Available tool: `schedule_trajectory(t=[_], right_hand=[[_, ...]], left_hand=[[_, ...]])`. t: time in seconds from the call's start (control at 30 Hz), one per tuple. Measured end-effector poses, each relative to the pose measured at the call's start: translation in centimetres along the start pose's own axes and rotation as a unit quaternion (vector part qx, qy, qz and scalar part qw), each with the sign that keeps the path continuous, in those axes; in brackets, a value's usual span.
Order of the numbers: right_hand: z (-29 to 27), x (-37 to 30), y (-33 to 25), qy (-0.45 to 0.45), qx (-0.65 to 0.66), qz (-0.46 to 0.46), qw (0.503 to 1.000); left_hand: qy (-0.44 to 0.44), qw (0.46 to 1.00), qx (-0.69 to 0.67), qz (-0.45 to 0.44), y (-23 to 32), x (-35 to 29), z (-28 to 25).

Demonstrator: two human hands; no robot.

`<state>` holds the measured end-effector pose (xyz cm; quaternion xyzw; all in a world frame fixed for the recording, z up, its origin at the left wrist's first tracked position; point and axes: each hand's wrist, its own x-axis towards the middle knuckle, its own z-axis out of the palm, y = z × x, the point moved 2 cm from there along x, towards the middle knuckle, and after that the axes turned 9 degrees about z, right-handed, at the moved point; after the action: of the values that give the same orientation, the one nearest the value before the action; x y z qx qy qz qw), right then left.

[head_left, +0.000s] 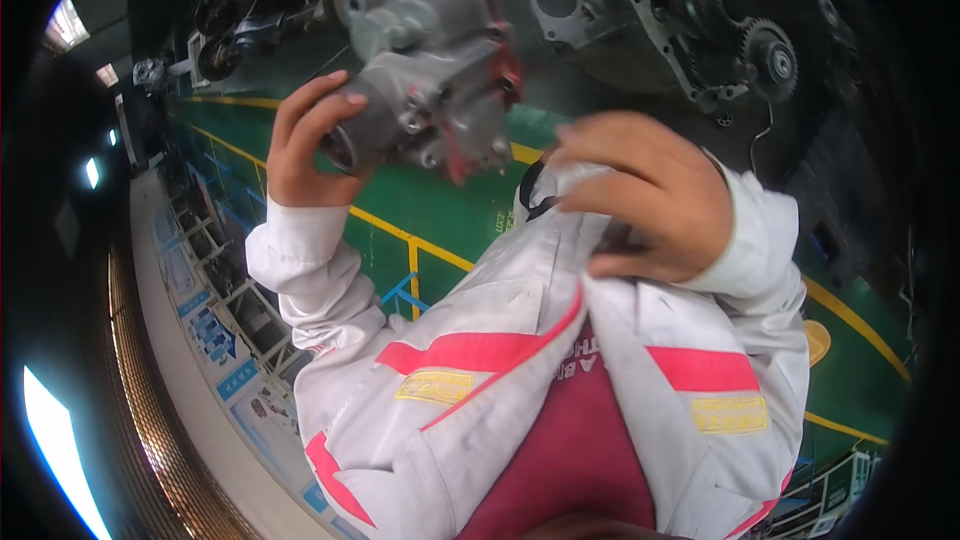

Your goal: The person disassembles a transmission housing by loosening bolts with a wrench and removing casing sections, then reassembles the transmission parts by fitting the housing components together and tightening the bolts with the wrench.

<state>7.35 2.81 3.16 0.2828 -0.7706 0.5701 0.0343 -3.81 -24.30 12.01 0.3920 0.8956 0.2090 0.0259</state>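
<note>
My left hand [315,130] is closed round the rounded end of a grey cast-metal housing [430,70], held up in the air above the floor. Red sealant-like smears run along the housing's right edge, and bolt holes and bosses show on its face. To the right of the housing, apart from it, my right hand [650,190] hovers in front of my white jacket. Its fingers are bent and spread, slightly smeared by motion, with nothing seen between them.
A dark workbench [560,80] lies at the far side. On it stand a gear assembly with a toothed wheel [770,62], a flat metal flange plate [562,0] and dark engine parts [270,0] at the left. Yellow lines cross the green floor [400,200].
</note>
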Motion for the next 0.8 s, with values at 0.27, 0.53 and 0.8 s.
schedule_trajectory(t=[0.27, 0.53, 0.8], right_hand=[[0.4, 3.5, -1.6, -0.047, -0.007, 0.024, 0.999], [0.8, -0.3, 1.6, -0.059, 0.255, 0.131, 0.956], [0.5, 2.0, 2.9, -0.002, 0.267, 0.119, 0.956]], left_hand=[[-0.205, 0.902, 0.022, 0.380, 6.4, 5.3, 2.7], [-0.334, 0.806, 0.104, 0.477, 9.1, 7.7, 4.0], [-0.327, 0.788, 0.117, 0.508, 8.9, 9.9, 3.3]])
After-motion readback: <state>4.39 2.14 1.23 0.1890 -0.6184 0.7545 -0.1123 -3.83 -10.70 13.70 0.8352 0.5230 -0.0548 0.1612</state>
